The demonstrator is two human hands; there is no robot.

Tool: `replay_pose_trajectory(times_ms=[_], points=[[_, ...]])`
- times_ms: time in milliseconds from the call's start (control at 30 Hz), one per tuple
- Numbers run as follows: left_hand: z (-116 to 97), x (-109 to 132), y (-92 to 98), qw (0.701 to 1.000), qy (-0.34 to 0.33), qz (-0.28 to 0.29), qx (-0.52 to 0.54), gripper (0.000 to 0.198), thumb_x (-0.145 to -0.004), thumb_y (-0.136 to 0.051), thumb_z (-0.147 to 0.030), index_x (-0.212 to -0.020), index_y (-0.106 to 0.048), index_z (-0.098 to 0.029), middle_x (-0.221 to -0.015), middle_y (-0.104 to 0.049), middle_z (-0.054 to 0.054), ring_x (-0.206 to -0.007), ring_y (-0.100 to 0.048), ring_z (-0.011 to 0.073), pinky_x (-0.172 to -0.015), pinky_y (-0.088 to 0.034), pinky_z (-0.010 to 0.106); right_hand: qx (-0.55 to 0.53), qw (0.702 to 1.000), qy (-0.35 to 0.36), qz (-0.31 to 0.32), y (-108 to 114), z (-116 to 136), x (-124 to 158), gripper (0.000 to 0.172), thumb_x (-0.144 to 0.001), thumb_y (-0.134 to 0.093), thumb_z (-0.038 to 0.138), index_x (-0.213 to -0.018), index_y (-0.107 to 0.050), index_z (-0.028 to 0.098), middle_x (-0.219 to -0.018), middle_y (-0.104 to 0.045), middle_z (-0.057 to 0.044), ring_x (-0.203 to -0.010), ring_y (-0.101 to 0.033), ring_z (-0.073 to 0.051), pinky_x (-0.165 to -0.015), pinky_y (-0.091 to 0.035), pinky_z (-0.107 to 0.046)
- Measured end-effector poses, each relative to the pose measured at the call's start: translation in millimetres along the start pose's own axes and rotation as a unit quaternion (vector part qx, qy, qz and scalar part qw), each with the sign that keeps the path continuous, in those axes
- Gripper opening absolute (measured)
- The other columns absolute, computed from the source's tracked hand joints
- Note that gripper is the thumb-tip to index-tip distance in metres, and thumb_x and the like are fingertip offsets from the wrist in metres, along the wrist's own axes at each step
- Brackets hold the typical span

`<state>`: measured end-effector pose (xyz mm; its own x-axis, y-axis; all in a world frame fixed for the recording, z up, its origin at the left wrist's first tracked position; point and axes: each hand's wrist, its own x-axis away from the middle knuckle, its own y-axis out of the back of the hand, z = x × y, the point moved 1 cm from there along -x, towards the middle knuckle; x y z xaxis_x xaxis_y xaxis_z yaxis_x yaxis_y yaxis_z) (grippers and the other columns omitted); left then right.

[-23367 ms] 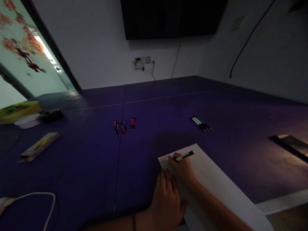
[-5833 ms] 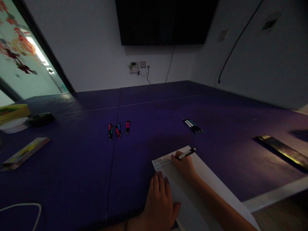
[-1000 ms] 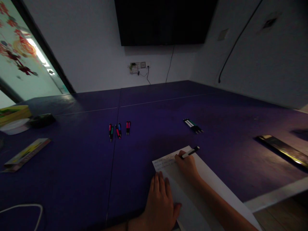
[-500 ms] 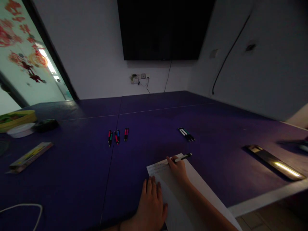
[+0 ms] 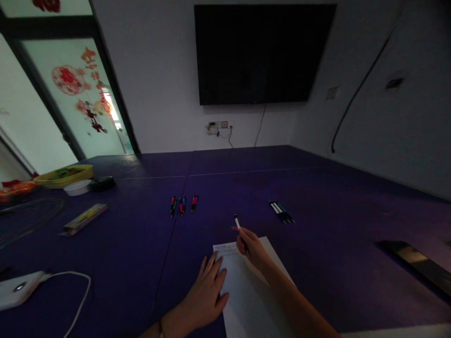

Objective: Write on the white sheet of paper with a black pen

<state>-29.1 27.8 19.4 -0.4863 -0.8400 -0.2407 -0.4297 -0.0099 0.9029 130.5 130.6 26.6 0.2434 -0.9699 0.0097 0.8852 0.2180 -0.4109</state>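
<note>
A white sheet of paper (image 5: 246,293) with a few lines of handwriting at its top lies on the purple table in front of me. My right hand (image 5: 251,244) is closed around a white and black pen (image 5: 237,221), held over the upper part of the sheet. One end of the pen points up and away; the other points down toward my palm. My left hand (image 5: 207,291) rests flat on the sheet's left edge, its fingers spread. Beyond the sheet to the right lies a row of white, black and green pens (image 5: 282,212).
Several red, green and blue pens (image 5: 182,205) lie left of centre. Farther left are a long box (image 5: 84,219), a white bowl (image 5: 78,188), a yellow basket (image 5: 84,172) and a white device (image 5: 21,290) with a cable. A dark flat object (image 5: 419,265) lies at right.
My right hand has turned the pen from pointing right to pointing up and away. My left hand's fingers have spread wider. The camera view has shifted left and up.
</note>
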Motion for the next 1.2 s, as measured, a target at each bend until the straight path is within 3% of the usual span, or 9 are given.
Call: replay_pose_trajectory(times_ms=[67,100,133,200,300,433,667,900,1200], points=[[7,-13,0.9,0.990,0.028,-0.047,0.128,0.031,-0.080,-0.040,-0.028,-0.107,-0.053,-0.019,-0.122,-0.046,0.008,-0.117,-0.033,0.0221,-0.096,-0.025,0.042,-0.053,0.998,-0.032,0.013,-4,-4,3,0.034,-0.061,-0.063,0.041,-0.081,-0.058,0.014,-0.047,-0.045,0.006,-0.041,-0.038,-0.006,-0.038,-0.026,-0.018],[11,-23,0.8,0.971,0.058,-0.081,0.216,0.029,-0.081,-0.040,-0.028,-0.103,-0.056,-0.019,-0.113,-0.053,0.008,-0.109,-0.043,0.0205,-0.092,-0.031,0.039,-0.081,0.995,-0.053,0.018,-6,-5,5,0.031,-0.060,-0.064,0.039,-0.079,-0.059,0.014,-0.050,-0.047,0.004,-0.044,-0.041,-0.006,-0.041,-0.029,-0.018],[16,-35,0.0,0.938,0.098,-0.111,0.312,0.027,-0.080,-0.042,-0.031,-0.098,-0.058,-0.018,-0.100,-0.059,0.008,-0.094,-0.051,0.0187,-0.084,-0.038,0.034,-0.108,0.991,-0.075,0.022,-8,-6,7,0.029,-0.060,-0.065,0.036,-0.077,-0.061,0.014,-0.053,-0.049,0.003,-0.047,-0.042,-0.006,-0.043,-0.032,-0.018],[27,-60,-3.5,0.820,0.207,-0.178,0.504,0.029,-0.072,-0.054,-0.036,-0.091,-0.060,-0.014,-0.069,-0.060,0.003,-0.064,-0.054,0.0146,-0.062,-0.042,0.027,-0.147,0.982,-0.116,0.025,-11,-7,9,0.024,-0.059,-0.065,0.032,-0.075,-0.062,0.014,-0.057,-0.050,0.002,-0.049,-0.043,-0.006,-0.045,-0.034,-0.018],[35,-93,-10.4,0.774,0.223,-0.173,0.567,0.036,-0.065,-0.060,-0.043,-0.081,-0.061,-0.011,-0.048,-0.048,-0.003,-0.043,-0.042,0.0080,-0.043,-0.032,0.020,-0.157,0.976,-0.151,0.016,-13,-12,11,0.021,-0.062,-0.063,0.032,-0.072,-0.062,0.014,-0.055,-0.049,0.002,-0.046,-0.041,-0.006,-0.042,-0.033,-0.018],[37,-110,-20.2,0.734,0.213,-0.143,0.628,0.038,-0.057,-0.065,-0.048,-0.055,-0.054,-0.011,-0.044,-0.043,-0.004,-0.037,-0.038,0.0059,-0.039,-0.028,0.020,-0.138,0.976,-0.167,0.019,-13,-22,12,0.024,-0.064,-0.063,0.037,-0.067,-0.060,0.012,-0.049,-0.048,0.002,-0.041,-0.040,-0.005,-0.039,-0.032,-0.017],[47,-114,-28.6,0.677,0.208,-0.133,0.694,0.040,-0.054,-0.069,-0.043,-0.045,-0.042,-0.014,-0.039,-0.035,-0.007,-0.036,-0.031,0.0034,-0.039,-0.024,0.020,-0.101,0.980,-0.169,-0.015,-9,-23,14,0.023,-0.064,-0.064,0.035,-0.069,-0.064,0.013,-0.070,-0.064,-0.008,-0.064,-0.059,-0.015,-0.062,-0.045,-0.026],[50,-116,-33.3,0.648,0.220,-0.132,0.717,0.035,-0.057,-0.068,-0.040,-0.049,-0.044,-0.015,-0.038,-0.032,-0.008,-0.036,-0.027,0.0030,-0.040,-0.021,0.020,-0.061,0.986,-0.155,-0.025,-7,-21,15,0.020,-0.061,-0.067,0.030,-0.065,-0.063,0.011,-0.064,-0.065,-0.008,-0.055,-0.058,-0.014,-0.055,-0.044,-0.024],[48,-116,-32.8,0.651,0.223,-0.155,0.709,0.038,-0.054,-0.070,-0.039,-0.044,-0.042,-0.015,-0.037,-0.031,-0.008,-0.036,-0.026,0.0030,-0.040,-0.019,0.021,-0.016,0.992,-0.119,-0.037,-6,-21,17,0.026,-0.057,-0.068,0.035,-0.067,-0.065,0.011,-0.064,-0.064,-0.007,-0.056,-0.057,-0.013,-0.053,-0.043,-0.024]])
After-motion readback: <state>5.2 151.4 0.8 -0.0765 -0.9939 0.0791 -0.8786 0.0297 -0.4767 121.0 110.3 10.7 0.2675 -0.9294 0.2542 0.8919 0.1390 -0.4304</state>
